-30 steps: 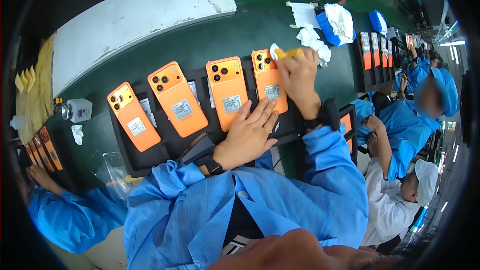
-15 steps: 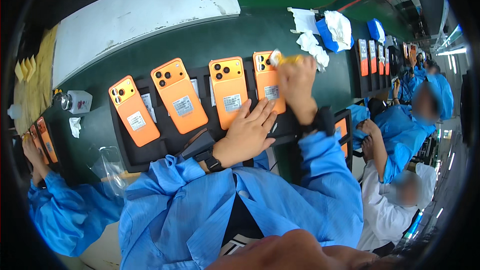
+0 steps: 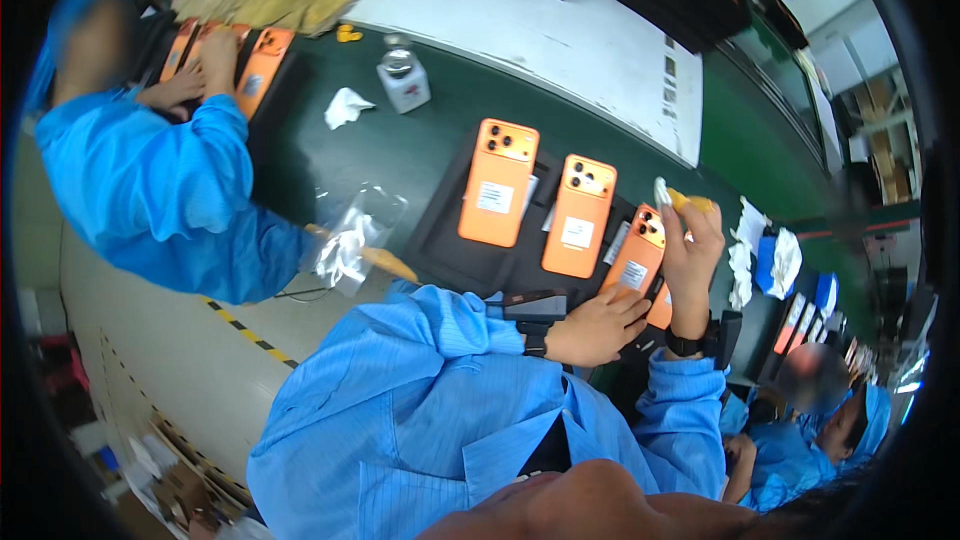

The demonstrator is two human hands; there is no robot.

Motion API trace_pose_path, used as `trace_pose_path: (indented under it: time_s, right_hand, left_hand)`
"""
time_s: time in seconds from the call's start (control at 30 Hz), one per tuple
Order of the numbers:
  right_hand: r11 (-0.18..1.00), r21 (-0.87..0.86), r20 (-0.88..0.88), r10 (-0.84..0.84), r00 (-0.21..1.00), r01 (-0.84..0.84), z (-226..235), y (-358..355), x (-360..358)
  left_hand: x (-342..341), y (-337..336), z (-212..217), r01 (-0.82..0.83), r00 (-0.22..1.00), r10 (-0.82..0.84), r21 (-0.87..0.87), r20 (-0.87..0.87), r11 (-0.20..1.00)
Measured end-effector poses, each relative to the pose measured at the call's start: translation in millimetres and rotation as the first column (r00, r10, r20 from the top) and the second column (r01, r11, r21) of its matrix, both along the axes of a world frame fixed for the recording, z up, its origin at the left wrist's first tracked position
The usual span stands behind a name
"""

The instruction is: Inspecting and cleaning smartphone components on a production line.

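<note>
Several orange phones lie back up in a black tray (image 3: 437,243), each with a camera bump and a white label. My left hand (image 3: 598,330) rests with fingers outstretched on the lower end of the third phone (image 3: 638,248) from the left. Raised near that phone's top end, my right hand (image 3: 693,258) pinches a white wipe (image 3: 661,191); yellow coverings, apparently finger cots (image 3: 690,203), show at its fingertips. I cannot tell whether the wipe touches the phone. Partly hidden behind my hands is the fourth phone (image 3: 660,311). The first phone (image 3: 497,168) and second phone (image 3: 573,208) lie untouched.
Beyond the tray stand a clear-topped bottle (image 3: 404,80) and a crumpled tissue (image 3: 347,108). A plastic bag (image 3: 352,245) lies at the table's near edge. On the left, a co-worker (image 3: 170,190) handles orange phones. Blue tissue packs (image 3: 766,265) and another co-worker are at right.
My view has swung left, so the tray appears farther right. My left hand has shifted onto the third phone, and my right hand with the wipe has moved from the fourth phone toward the third's top.
</note>
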State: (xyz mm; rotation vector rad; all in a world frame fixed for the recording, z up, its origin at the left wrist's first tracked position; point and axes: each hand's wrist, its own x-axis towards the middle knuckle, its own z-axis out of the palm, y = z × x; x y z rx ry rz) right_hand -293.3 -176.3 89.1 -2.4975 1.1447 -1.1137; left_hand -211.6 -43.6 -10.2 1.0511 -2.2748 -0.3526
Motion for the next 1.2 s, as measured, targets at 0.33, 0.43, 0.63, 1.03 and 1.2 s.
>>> trace_pose_path:
  time_s: [0.33, 0.43, 0.63, 1.03, 1.2]
  right_hand:
    - [0.879, -0.247, -0.020, 0.415, 0.910, -0.407, -8, -9, 277]
    - [0.890, -0.236, -0.094, 0.378, 0.921, -0.389, -13, -6, 319]
    - [0.909, -0.218, -0.248, 0.301, 0.921, -0.356, -21, -5, 332]
    - [0.911, -0.218, -0.285, 0.283, 0.916, -0.350, -18, -13, 326]
    - [0.858, -0.277, -0.226, 0.379, 0.898, -0.432, -2, -7, 282]
  left_hand:
    - [95, 23, -7, -0.177, 0.979, 0.187, 0.117, -0.084, 0.977]
    - [100, 23, -5, -0.138, 0.896, 0.155, 0.071, -0.417, 0.988]
    - [107, 29, -4, -0.131, 0.842, 0.158, 0.088, -0.515, 0.987]
    - [113, 29, 12, -0.032, 0.815, 0.108, 0.142, -0.569, 0.989]
    - [108, 22, 9, -0.138, 0.970, 0.174, 0.204, -0.170, 0.969]
